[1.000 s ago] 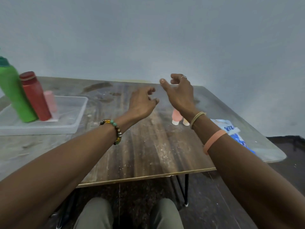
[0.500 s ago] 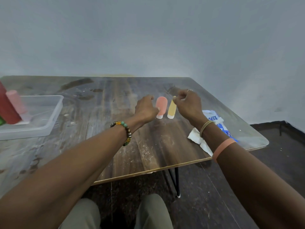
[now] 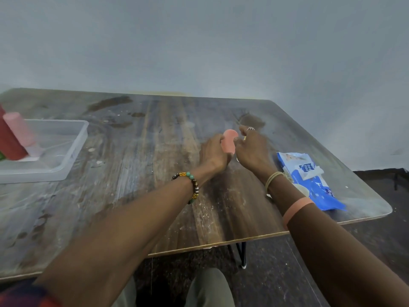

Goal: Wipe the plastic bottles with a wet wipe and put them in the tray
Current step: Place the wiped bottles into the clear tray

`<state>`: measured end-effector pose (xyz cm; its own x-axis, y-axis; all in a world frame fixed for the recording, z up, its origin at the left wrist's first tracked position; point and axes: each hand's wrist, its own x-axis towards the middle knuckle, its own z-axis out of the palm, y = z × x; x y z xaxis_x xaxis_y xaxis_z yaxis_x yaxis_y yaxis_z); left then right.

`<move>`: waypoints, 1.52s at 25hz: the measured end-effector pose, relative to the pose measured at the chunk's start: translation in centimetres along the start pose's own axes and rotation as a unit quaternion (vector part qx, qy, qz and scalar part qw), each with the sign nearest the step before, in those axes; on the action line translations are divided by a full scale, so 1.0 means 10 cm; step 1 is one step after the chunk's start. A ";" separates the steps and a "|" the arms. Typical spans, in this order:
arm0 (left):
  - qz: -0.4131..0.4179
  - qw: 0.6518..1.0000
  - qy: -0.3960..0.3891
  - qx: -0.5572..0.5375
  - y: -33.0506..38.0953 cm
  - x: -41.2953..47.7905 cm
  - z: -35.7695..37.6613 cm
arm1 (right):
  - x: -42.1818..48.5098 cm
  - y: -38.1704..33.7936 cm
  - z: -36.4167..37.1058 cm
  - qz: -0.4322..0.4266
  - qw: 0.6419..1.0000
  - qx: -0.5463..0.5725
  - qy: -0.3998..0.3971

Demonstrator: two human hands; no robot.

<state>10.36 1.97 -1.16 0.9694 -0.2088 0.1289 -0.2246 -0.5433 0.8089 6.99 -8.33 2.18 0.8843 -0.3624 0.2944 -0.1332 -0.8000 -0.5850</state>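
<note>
Our left hand (image 3: 213,152) grasps the small pink bottle (image 3: 229,144) in the middle of the table (image 3: 132,196); the right hand (image 3: 252,149) curls just beside it, holding what, we cannot tell. Some bottles (image 3: 11,140) already stand in the tray (image 3: 82,138) at left; this one, we judge, is left to do.

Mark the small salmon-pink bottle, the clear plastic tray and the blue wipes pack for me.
Small salmon-pink plastic bottle (image 3: 229,143): head view, upper body.
Clear plastic tray (image 3: 77,147): head view, right wall.
Blue wet-wipe pack (image 3: 318,190): head view, middle of wrapper.
</note>
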 end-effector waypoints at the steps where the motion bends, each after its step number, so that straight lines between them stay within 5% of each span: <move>1: 0.000 1.000 0.003 -0.010 -0.02 0.02 0.02 | 0.02 0.01 0.02 0.001 1.000 0.005 0.001; 11: 0.035 0.995 0.031 -0.083 -0.16 0.06 0.00 | 0.06 0.01 0.21 0.048 0.985 0.168 -0.001; 19: 0.059 0.990 0.066 -0.111 -0.25 -0.05 -0.49 | 0.06 -0.36 0.23 -0.007 0.979 0.198 -0.058; 26: 0.055 0.987 0.132 -0.077 -0.72 -0.24 -1.56 | -0.06 -1.37 0.72 -0.085 0.963 0.226 -0.116; 32: 0.050 0.973 0.222 -0.044 -1.35 -0.52 -2.70 | -0.25 -2.44 1.36 -0.160 0.917 0.299 -0.210; 38: -0.017 0.966 0.252 -0.052 -1.91 -0.60 -3.37 | -0.41 -3.13 1.98 -0.167 0.902 0.308 -0.251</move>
<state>12.20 40.98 1.96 0.9069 0.2442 0.3433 -0.2066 -0.4523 0.8676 16.40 27.69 4.35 0.9409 0.2356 0.2434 0.3159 -0.3514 -0.8813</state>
